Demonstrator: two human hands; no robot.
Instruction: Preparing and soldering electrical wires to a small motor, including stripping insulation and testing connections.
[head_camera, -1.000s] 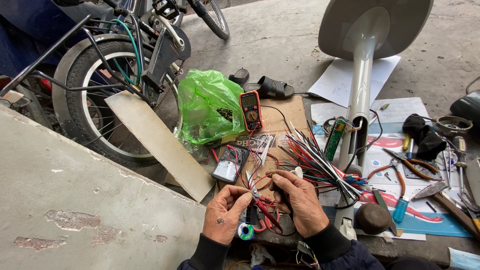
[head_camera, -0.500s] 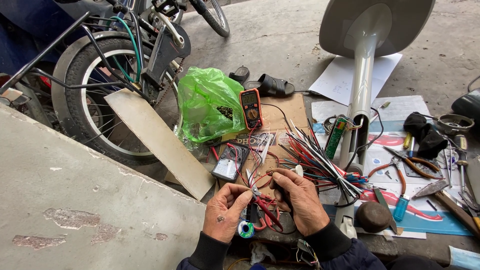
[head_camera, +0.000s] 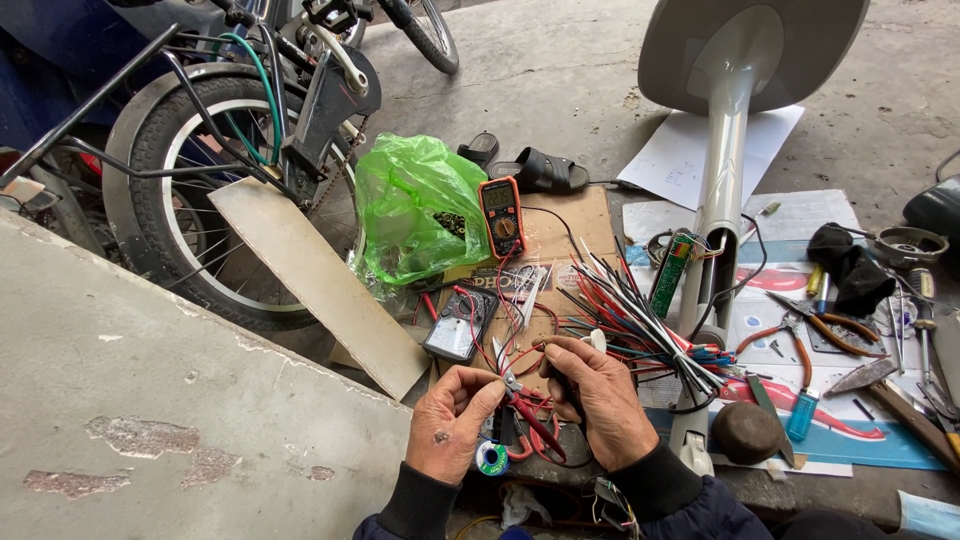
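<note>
From my remote seat, the bicycle wheel (head_camera: 190, 190) filled the far left, leaning beside a white plank (head_camera: 320, 285). A pale fan stand (head_camera: 722, 130) lay across the papers (head_camera: 800, 215) at the right side. Near the cardboard's (head_camera: 570, 225) far edge stood a green bag (head_camera: 415, 205) and an orange meter (head_camera: 502, 215), with a second meter (head_camera: 457, 325) closer (both within easy reach, I judged). A wire bundle (head_camera: 640, 320) fanned from the stand. At the cardboard's near edge my left hand (head_camera: 450, 425) pinched a small wire end (head_camera: 512, 380), while my right hand (head_camera: 600, 395) gripped a dark tool, seemingly steadying the joint.
</note>
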